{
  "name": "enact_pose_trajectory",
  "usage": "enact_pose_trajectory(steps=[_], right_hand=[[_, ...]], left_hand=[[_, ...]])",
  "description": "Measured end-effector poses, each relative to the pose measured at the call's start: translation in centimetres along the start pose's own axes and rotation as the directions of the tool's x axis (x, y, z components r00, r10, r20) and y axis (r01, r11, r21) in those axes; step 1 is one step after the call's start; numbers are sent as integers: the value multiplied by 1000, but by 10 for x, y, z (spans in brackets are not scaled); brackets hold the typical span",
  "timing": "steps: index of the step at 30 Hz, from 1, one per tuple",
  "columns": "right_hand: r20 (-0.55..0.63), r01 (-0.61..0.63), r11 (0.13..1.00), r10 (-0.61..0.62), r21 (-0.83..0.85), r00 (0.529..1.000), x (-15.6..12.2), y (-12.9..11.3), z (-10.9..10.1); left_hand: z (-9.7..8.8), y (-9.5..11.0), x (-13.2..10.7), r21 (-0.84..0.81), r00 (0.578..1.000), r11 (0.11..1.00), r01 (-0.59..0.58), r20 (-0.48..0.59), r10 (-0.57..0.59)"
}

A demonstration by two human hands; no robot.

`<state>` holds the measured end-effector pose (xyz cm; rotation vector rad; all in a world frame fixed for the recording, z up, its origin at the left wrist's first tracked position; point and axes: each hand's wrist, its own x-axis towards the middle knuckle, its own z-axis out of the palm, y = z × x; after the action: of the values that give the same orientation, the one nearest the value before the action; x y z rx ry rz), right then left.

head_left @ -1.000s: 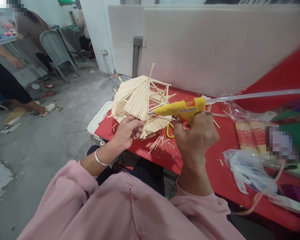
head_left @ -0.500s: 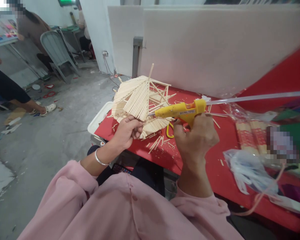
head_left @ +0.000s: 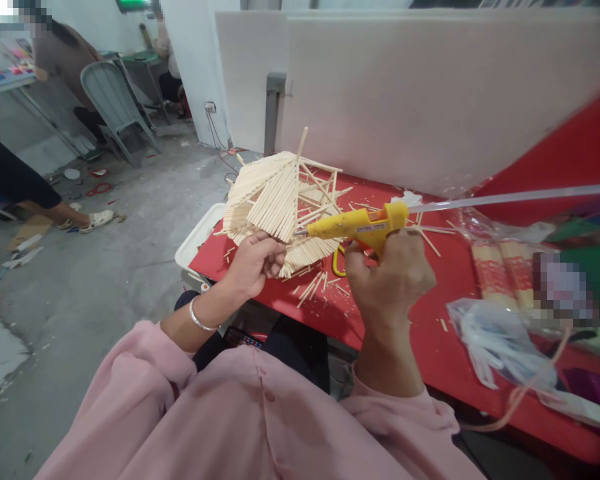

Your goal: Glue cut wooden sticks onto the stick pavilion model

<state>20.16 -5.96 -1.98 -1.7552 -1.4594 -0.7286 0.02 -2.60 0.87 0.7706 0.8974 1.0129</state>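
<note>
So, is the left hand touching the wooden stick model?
Touching. The head view shows the left hand closed on the lower edge of the stick model, its fingers curled around the sticks with no gap.

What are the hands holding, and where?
Right hand holds the glue gun by its handle; left hand holds the stick model at its lower edge.

The glue gun has sunk slightly, nozzle tipping downward.

A white partition board stands behind a red table; left of the board rises a white pillar with a wall socket, farther left a grey plastic chair, on scrap-littered grey concrete floor.
</note>
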Motion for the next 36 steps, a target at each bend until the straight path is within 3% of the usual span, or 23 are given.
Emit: enact_pose_trajectory(steps=[19,27,36], right_hand=[[30,-28,999,27,33,999,1,-2,1],[-2,15,1000,-15,-9,1000,3,-3,-1],[51,-26,999,24,32,998,2,-3,-1]], left_hand=[[0,-1,0,4,1000,1000,-11,-5,11],[0,-1,0,-7,1000,1000,-12,-1,12],[1,0,-1,-6,1000,1000,-17,4,17]])
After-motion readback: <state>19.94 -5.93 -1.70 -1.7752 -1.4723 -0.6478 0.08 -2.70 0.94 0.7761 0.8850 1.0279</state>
